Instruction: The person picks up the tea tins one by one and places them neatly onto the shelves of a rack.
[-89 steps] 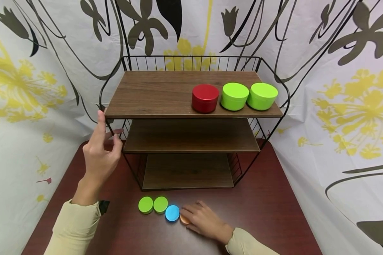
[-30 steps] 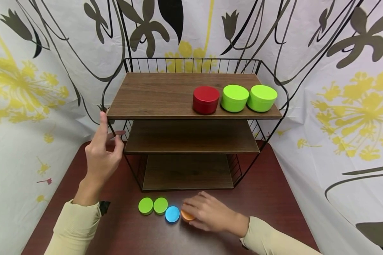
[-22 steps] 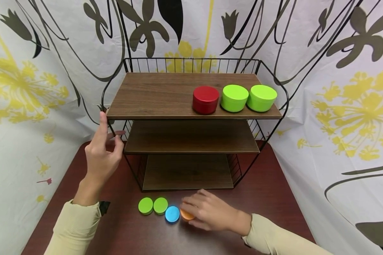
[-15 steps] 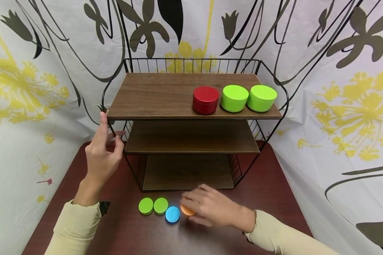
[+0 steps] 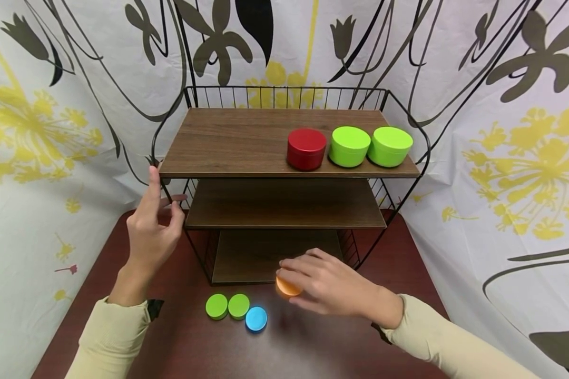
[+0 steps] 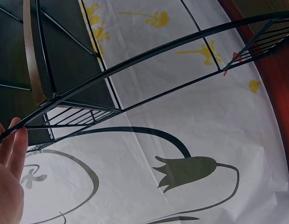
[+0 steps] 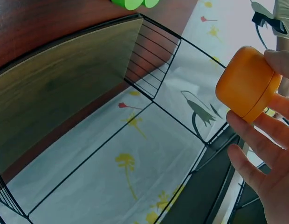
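My right hand [image 5: 322, 281] grips a small orange lidded jar [image 5: 288, 287] above the table, just in front of the rack's bottom shelf. In the right wrist view the thumb and fingers pinch the orange jar [image 7: 247, 84], and its lid seam shows. My left hand [image 5: 151, 226] holds the left side of the black wire rack, index finger pointing up; in the left wrist view its fingers [image 6: 17, 144] meet the black side bar [image 6: 149, 56]. Two small green jars [image 5: 227, 306] and a blue one [image 5: 256, 319] stand in a row on the table, left of the right hand.
The rack has three brown wooden shelves. On its top shelf [image 5: 232, 139], a red tin [image 5: 306, 149] and two larger green tins [image 5: 349, 146] stand toward the right. Wire sides flank the middle shelf [image 5: 284, 202] and bottom shelf [image 5: 246, 255]. Patterned white cloth [image 5: 502, 173] surrounds the dark red table [image 5: 180, 337].
My right hand has taken hold of the orange jar beside the blue one and lifted it up and forward toward the bottom shelf. The left hand keeps its place on the rack.
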`<action>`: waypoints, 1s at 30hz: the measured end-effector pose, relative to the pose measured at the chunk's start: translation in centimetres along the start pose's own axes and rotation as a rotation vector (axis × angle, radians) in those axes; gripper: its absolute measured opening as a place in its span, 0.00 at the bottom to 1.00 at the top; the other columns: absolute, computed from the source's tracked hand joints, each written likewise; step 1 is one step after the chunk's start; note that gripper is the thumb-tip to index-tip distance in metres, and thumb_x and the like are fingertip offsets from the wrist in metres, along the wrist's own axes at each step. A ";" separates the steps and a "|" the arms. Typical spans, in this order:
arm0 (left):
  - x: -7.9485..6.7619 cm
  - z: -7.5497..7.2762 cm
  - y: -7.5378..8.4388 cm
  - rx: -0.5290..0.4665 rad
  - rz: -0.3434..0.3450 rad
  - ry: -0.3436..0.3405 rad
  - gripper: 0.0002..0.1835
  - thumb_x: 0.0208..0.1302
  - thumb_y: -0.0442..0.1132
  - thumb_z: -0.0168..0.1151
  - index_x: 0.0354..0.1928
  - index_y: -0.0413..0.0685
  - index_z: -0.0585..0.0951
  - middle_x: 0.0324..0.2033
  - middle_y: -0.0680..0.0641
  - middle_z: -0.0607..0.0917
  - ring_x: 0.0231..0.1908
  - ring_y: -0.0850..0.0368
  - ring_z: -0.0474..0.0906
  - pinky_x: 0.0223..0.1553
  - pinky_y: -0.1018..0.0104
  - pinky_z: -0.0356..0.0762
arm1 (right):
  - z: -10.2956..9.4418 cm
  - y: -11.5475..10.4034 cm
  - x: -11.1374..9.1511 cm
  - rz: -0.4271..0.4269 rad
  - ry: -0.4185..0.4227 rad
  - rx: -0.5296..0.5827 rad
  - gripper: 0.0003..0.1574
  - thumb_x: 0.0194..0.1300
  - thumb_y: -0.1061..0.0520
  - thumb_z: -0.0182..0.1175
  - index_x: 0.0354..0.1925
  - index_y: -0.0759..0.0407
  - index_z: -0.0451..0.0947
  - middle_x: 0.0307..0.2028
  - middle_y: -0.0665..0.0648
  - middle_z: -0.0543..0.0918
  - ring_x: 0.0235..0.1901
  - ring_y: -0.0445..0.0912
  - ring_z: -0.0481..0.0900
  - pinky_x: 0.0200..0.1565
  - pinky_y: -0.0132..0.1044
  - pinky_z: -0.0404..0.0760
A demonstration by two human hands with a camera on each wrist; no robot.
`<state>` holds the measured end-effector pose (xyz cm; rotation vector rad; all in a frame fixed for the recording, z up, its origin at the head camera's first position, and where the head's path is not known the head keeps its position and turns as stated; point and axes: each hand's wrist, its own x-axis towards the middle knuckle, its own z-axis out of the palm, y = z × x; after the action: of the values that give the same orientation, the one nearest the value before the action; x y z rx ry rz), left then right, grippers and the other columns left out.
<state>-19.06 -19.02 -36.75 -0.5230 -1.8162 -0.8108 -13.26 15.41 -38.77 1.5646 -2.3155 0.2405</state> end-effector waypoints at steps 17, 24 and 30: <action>0.0 0.0 0.1 -0.003 -0.009 -0.003 0.41 0.53 0.18 0.59 0.73 0.38 0.65 0.59 0.38 0.80 0.32 0.38 0.86 0.35 0.80 0.70 | -3.3 0.8 1.7 -0.047 0.047 -0.015 0.31 0.62 0.45 0.68 0.59 0.57 0.78 0.57 0.55 0.81 0.54 0.46 0.80 0.54 0.44 0.76; -0.1 0.1 -0.1 -0.010 -0.007 -0.002 0.41 0.53 0.18 0.59 0.73 0.38 0.65 0.55 0.37 0.83 0.32 0.38 0.86 0.38 0.83 0.70 | -4.3 0.8 2.5 -0.039 0.054 -0.008 0.30 0.63 0.45 0.67 0.59 0.57 0.79 0.57 0.55 0.82 0.54 0.47 0.80 0.55 0.44 0.75; 0.0 0.1 0.0 -0.007 -0.003 -0.004 0.41 0.53 0.18 0.59 0.73 0.38 0.65 0.59 0.38 0.80 0.32 0.38 0.86 0.33 0.78 0.71 | -4.7 0.8 3.0 -0.062 0.061 -0.026 0.30 0.63 0.45 0.67 0.59 0.57 0.79 0.57 0.56 0.81 0.54 0.47 0.79 0.55 0.44 0.75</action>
<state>-19.11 -19.01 -36.80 -0.5268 -1.8185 -0.8187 -14.18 14.63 -33.24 1.5915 -2.2116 0.2388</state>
